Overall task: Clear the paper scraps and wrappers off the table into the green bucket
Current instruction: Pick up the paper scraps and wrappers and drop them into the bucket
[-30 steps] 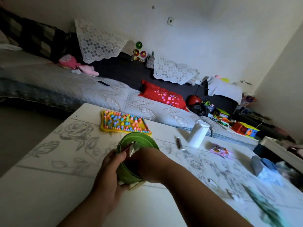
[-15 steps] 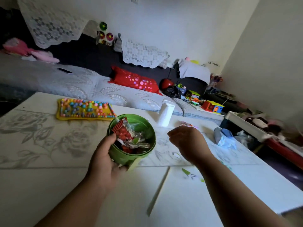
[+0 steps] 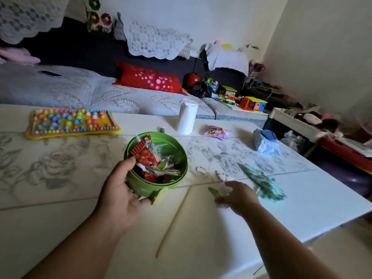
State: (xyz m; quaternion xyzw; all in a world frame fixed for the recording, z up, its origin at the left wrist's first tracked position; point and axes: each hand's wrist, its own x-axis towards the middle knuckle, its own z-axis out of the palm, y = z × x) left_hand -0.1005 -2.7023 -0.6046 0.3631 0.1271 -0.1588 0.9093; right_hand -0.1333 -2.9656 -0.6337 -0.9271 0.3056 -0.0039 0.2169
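Since half a second ago the right hand [image 3: 238, 195] has dropped from mid-air to the table [image 3: 201, 228], fingers loosely spread over small white scraps [image 3: 223, 176] and a green scrap [image 3: 213, 191], gripping nothing yet. The left hand [image 3: 118, 190] clasps the green bucket [image 3: 157, 186], part-filled with wrappers [image 3: 149, 156]. Gathering is under way; next, pinch the scraps and carry them over. No writing is readable, even on the pink wrapper [image 3: 216, 131].

Two bare forearms enter from lower frame; left hand [image 3: 118, 190] and right hand [image 3: 239, 196] ungloved, no sleeves visible.
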